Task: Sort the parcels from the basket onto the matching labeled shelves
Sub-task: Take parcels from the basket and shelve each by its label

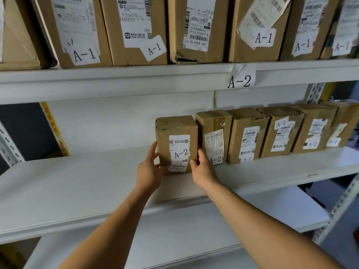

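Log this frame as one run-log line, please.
step: shelving | item: A-2 box | left hand: holds box | right hand: holds box | place: A-2 shelf, left end of row

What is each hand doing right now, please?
Left hand: holds the A-2 parcel by its left side.
Right hand: holds the same parcel's right side.

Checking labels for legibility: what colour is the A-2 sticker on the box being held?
White with black lettering, on a brown cardboard box; head view.
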